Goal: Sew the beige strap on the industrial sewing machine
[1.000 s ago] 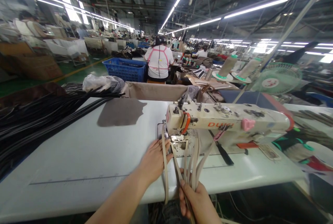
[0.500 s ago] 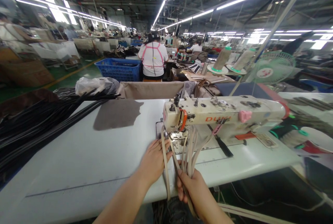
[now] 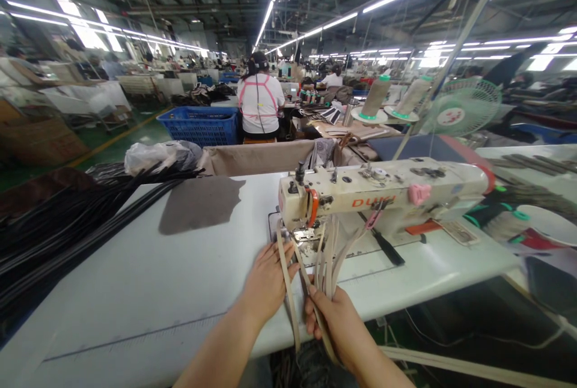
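My left hand [image 3: 269, 274] lies flat on the white sewing table, fingers stretched toward the sewing machine's needle area. One narrow beige strap [image 3: 288, 292] hangs from the machine head across this hand and over the table's front edge. Its fingertips rest by a second beige strap [image 3: 303, 271] that runs from under the presser foot [image 3: 306, 235] to my right hand [image 3: 332, 315]. My right hand is closed around that strap at the front edge. Several more beige strap lengths [image 3: 330, 256] fan down from the machine arm behind its fingers. The stitching point is partly hidden.
The sewing machine [image 3: 383, 190] fills the right of the table. A dark fabric piece [image 3: 201, 205] lies left of it, beside a heap of black strips [image 3: 67, 226]. Thread cones [image 3: 376, 97], a green fan [image 3: 455, 113] and a blue crate [image 3: 201, 125] stand behind. A person [image 3: 260, 97] sits ahead.
The camera view has turned slightly, so the background sits a little further left. Both hands keep nearly the same place and hold at the machine.
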A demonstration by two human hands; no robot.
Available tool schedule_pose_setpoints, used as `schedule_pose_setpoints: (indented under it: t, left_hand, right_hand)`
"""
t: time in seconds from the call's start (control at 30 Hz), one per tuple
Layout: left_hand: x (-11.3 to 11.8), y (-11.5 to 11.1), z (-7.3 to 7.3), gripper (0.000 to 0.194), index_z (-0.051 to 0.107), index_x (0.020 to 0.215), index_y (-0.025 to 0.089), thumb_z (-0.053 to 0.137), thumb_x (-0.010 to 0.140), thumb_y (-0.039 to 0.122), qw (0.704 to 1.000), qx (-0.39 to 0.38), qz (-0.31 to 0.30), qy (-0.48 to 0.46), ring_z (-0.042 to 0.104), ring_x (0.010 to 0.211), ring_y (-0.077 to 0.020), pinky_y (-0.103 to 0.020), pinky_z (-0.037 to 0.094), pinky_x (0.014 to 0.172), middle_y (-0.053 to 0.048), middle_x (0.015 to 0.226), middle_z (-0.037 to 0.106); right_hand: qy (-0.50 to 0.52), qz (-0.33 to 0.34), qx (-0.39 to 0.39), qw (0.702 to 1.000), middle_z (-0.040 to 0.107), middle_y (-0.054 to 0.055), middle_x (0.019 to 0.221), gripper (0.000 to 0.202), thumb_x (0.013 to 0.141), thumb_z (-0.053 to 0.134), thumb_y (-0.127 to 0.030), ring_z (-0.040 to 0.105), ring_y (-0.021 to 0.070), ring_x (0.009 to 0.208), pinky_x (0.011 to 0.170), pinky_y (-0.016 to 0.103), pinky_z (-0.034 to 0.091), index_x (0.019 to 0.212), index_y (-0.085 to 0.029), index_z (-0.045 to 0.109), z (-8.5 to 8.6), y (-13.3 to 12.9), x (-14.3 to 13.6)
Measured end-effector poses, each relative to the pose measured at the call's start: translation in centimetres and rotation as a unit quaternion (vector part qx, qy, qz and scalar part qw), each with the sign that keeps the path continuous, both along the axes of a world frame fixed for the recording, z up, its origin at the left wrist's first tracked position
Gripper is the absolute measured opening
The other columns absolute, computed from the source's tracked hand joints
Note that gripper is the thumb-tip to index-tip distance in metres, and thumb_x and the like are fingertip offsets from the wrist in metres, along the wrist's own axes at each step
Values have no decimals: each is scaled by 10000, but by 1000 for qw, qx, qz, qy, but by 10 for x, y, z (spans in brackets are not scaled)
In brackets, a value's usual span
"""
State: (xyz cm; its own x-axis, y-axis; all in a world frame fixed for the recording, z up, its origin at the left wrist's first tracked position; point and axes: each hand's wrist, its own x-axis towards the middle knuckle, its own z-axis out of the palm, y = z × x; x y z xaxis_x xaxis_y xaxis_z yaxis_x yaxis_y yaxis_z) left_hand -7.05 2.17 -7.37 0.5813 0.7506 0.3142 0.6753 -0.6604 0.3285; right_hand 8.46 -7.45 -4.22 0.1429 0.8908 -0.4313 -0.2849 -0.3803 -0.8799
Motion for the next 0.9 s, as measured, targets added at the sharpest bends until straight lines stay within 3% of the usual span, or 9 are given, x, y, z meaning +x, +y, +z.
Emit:
schedule_pose_setpoints:
  t: [0.27,0.53,0.9]
  left_hand:
    - [0,0,-2,442,571,1457,177,391,1106,375,1000,15,3,1,550,1420,-291,-537,455,1186,-101,1510,601]
    - [0,0,-5,435,567,1469,193,409,1102,363,1000,25,4,-14,552,1420,-271,-522,466,1178,-101,1500,611]
    - [0,2,-6,421,587,1444,178,423,1101,358,1000,24,0,-13,579,1392,-271,-534,464,1177,-110,1479,629]
  right_hand:
    - [23,11,-13,1000,622,-27,517,642,691,808,-758,562,110,390,374,190,363,833,-155,639,-7,-19,7]
    - [22,-4,-47,999,640,-12,546,740,576,848,-814,575,113,367,334,186,377,814,-134,677,-13,-37,9]
    - [30,30,-74,996,657,-13,561,864,524,816,-875,580,114,352,318,184,365,916,-116,690,-31,-48,13]
